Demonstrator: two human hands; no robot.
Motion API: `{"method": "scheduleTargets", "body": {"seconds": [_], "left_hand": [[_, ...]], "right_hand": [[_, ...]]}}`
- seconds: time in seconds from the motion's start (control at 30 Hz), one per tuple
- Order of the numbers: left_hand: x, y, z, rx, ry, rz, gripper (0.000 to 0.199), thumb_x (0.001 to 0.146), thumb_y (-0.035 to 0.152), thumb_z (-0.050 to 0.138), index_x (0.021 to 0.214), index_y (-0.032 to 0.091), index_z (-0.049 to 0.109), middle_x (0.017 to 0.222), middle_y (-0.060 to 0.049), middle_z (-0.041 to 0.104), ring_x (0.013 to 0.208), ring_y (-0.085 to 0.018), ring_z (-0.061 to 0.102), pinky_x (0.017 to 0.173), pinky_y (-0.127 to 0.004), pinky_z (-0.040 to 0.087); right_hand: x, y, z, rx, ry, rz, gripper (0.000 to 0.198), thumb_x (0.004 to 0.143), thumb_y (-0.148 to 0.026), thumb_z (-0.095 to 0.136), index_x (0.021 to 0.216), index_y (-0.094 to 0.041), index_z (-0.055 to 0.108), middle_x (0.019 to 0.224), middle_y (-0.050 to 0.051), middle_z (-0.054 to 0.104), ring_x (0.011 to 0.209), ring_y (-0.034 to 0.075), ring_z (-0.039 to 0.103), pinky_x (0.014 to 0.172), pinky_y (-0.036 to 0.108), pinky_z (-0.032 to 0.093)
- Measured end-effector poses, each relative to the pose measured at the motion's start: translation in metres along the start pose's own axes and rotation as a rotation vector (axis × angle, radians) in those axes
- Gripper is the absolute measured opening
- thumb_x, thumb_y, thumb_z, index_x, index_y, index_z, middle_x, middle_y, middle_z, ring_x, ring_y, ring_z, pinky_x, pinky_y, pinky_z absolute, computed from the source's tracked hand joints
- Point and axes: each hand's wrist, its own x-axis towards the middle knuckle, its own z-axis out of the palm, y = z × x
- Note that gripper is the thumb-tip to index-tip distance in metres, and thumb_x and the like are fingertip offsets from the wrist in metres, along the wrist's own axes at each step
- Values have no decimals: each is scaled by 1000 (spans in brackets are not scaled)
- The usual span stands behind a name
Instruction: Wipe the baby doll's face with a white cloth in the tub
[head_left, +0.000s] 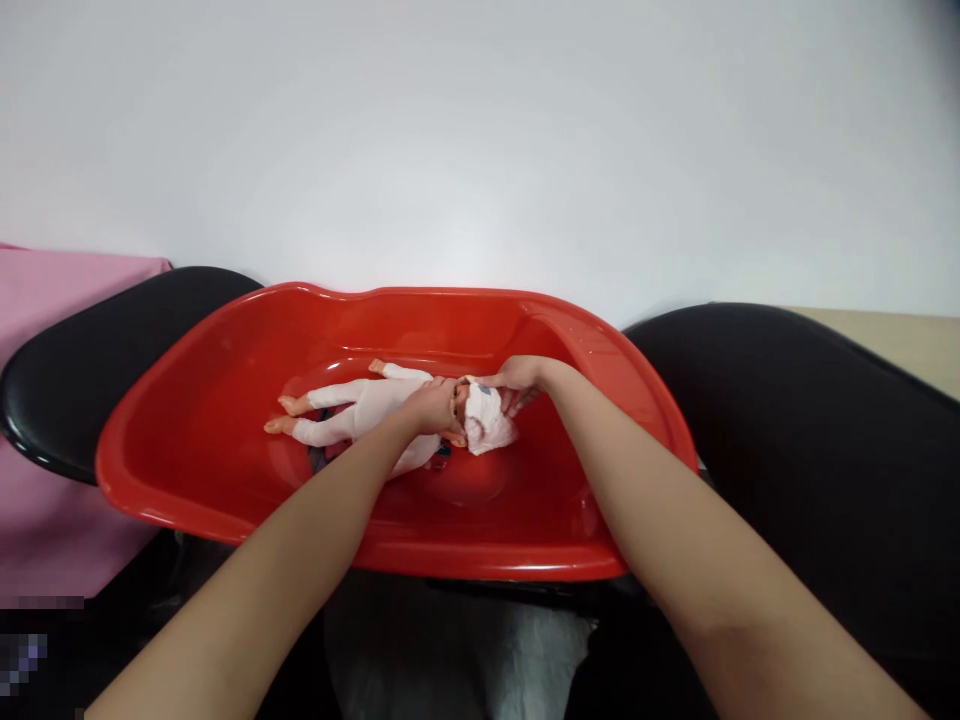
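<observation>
In the head view, a baby doll (375,408) in white clothing lies on its back in a red plastic baby bathtub (495,562), feet toward the left end, a white cloth (491,418) over the top of its head. The person's left hand (433,404) is bent over the doll's neck and chin; whether its fingers close round them cannot be told. The right hand (520,380) is at the cloth's far edge, fingers partly curled; whether they pinch the fabric is unclear. Good handling here would likely mean the left palm supporting the head without pressing on the throat, while the right fingertips work the cloth lightly, clear of the eyes. Smooth plastic may let the doll slide, so a steady hold matters

The tub's wall is glossy, with dark fabric (319,458) showing beneath the doll's legs. Black padded surfaces (135,345) flank the tub, a pink cloth (67,285) hangs at the left, a pale wooden surface (896,340) shows at the right, and a plain white wall (480,150) rises behind
</observation>
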Motion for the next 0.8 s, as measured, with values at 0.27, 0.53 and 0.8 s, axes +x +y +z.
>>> {"method": "scheduleTargets", "body": {"seconds": [0.27,0.53,0.8], "left_hand": [[-1,-2,-2,14,-21,16,65,61,48,82,112,20,54,120,-11,65,111,-30,61,89,-35,50],[-4,4,-4,1,-34,-29,73,63,48,82,123,17,52,128,-15,63,120,-32,58,96,-36,49],[-5,7,-5,32,-38,-29,62,73,42,72,125,16,54,127,-15,63,117,-31,59,96,-36,48]], "right_hand": [[4,-8,17,-230,-142,-265,100,58,-55,93,141,-23,46,122,13,70,100,32,72,78,40,62],[7,-12,28,-211,-145,-476,107,52,-52,95,141,-26,42,123,11,69,104,33,71,82,44,62],[7,-6,20,-45,-331,-462,81,68,-51,89,135,-23,53,126,12,70,109,31,70,88,41,61]]}}
